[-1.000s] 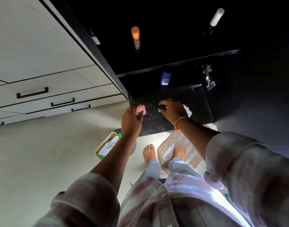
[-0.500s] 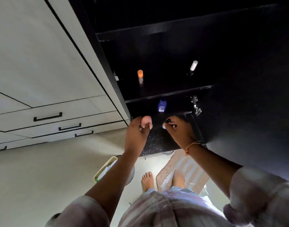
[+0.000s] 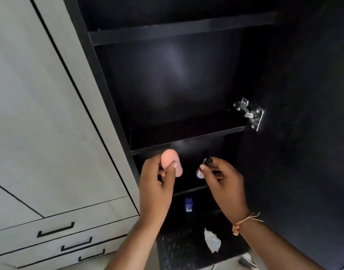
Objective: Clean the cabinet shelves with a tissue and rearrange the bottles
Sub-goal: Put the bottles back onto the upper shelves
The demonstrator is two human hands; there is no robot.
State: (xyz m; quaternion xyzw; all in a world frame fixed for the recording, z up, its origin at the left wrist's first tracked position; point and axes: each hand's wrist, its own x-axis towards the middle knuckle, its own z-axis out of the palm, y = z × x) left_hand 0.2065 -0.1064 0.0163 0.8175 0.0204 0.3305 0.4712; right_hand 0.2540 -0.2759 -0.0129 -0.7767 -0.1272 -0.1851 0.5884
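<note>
Against the pale grey drawer front (image 3: 50, 133), which fills everything left of it, the open black cabinet (image 3: 101, 78) takes up the rest of the view. Its door (image 3: 303, 133) stands swung wide on the cabinet's right side, held by a metal hinge (image 3: 249, 114) at the level of the middle shelf. Two dark shelves show inside the cabinet: an upper shelf (image 3: 177, 30) near its top and a middle shelf (image 3: 186, 137) lower down, both bare as far as the dim light lets one tell. Below the cabinet's opening lies a speckled black countertop (image 3: 177, 248).

Both forearms rise from the bottom edge toward the cabinet. In front of the cabinet's lower opening, just under the middle shelf's front edge, the left hand (image 3: 155, 184) is curled around a pink bottle (image 3: 171, 162), fingers and thumb pinching it upright. Beside it, toward the cabinet door, the right hand (image 3: 223, 182) pinches a small dark-capped bottle (image 3: 203, 168) between thumb and fingertips, tilted; a thread bracelet (image 3: 245, 223) circles that wrist. The two hands are near each other but apart.

Deep in the cabinet's lowest compartment, between the two wrists, stands a small blue bottle (image 3: 188, 204). On the countertop before the cabinet, under the right forearm, lies a crumpled white tissue (image 3: 212, 240).
</note>
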